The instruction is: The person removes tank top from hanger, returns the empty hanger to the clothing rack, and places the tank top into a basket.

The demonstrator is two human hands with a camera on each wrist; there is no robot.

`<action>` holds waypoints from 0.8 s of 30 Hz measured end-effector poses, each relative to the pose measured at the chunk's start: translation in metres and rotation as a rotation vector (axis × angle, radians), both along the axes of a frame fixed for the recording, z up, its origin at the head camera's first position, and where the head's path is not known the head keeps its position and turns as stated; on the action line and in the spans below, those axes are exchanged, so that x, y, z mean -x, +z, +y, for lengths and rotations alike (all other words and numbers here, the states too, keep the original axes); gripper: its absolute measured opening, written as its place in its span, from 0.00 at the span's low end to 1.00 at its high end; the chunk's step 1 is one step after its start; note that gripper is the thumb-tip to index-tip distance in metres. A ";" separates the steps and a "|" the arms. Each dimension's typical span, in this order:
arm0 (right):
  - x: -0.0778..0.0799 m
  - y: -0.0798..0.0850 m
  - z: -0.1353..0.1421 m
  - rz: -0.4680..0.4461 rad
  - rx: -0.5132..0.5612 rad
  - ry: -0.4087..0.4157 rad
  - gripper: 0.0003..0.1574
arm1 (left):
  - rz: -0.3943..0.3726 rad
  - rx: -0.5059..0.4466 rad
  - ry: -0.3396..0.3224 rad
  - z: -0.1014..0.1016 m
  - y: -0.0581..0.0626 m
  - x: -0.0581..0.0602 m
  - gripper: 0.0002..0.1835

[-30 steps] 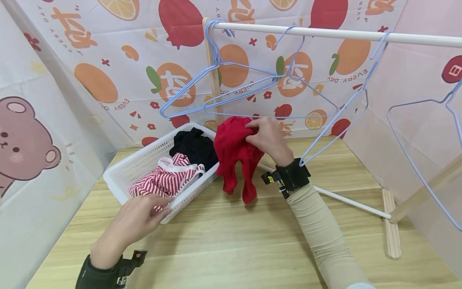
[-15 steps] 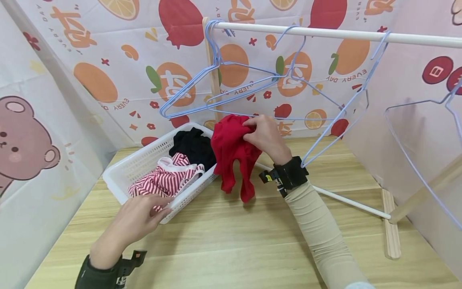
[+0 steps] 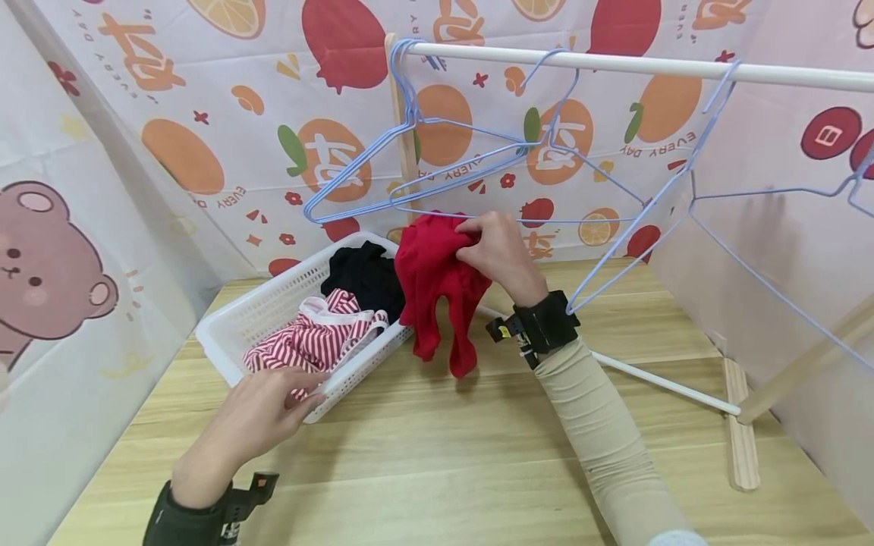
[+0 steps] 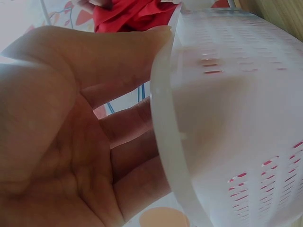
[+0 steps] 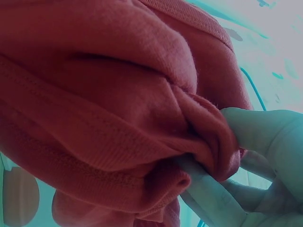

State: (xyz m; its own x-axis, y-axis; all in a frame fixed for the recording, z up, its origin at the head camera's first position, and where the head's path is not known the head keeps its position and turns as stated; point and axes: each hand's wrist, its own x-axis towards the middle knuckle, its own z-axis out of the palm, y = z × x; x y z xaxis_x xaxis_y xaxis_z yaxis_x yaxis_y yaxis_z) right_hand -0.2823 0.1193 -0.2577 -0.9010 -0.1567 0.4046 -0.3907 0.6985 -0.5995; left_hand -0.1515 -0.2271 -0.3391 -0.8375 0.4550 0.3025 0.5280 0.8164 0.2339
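Note:
My right hand (image 3: 504, 254) pinches a bunched red garment (image 3: 437, 262), which hangs just right of the white basket with two narrow ends dangling over the table. In the right wrist view, thumb and fingers nip a fold of the red garment (image 5: 142, 113) near its ribbed edge. My left hand (image 3: 262, 406) grips the near corner of the white plastic basket (image 3: 239, 318). The left wrist view shows the thumb and fingers on either side of the basket's rim (image 4: 165, 127). Inside lie a red-and-white striped garment (image 3: 307, 337) and a black garment (image 3: 369, 277).
A white rail (image 3: 614, 64) crosses above the wooden table (image 3: 437, 470), carrying several blue wire hangers (image 3: 355, 167). One hanger (image 3: 635, 227) dips close to my right wrist. A white lower bar (image 3: 669, 383) and a wooden foot (image 3: 740, 447) stand at right.
My right hand and the red garment have shifted slightly left and up. The far-right hanger has swung leftward. My left hand and the basket have stayed put.

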 end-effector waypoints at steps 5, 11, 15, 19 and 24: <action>0.000 0.004 -0.003 -0.019 0.010 -0.007 0.21 | -0.005 -0.002 0.002 0.000 0.000 0.001 0.10; -0.001 0.006 -0.006 -0.021 0.007 -0.014 0.20 | -0.009 -0.003 0.003 0.000 0.001 0.000 0.10; -0.001 0.006 -0.007 -0.015 0.014 -0.005 0.20 | -0.013 -0.004 0.005 0.000 0.002 -0.001 0.10; -0.002 0.007 -0.008 -0.009 0.013 -0.002 0.20 | -0.013 -0.003 0.003 0.000 0.002 -0.002 0.10; -0.003 0.008 -0.009 -0.011 0.007 -0.001 0.21 | -0.018 0.001 0.011 0.001 0.002 -0.003 0.10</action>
State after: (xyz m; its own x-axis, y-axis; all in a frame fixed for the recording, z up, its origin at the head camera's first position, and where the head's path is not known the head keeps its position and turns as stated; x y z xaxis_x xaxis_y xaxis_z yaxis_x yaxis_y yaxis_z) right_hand -0.2794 0.1108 -0.2492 -0.9054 -0.1532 0.3959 -0.3836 0.6946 -0.6086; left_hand -0.1490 -0.2265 -0.3368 -0.8476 0.4465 0.2868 0.5150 0.8223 0.2420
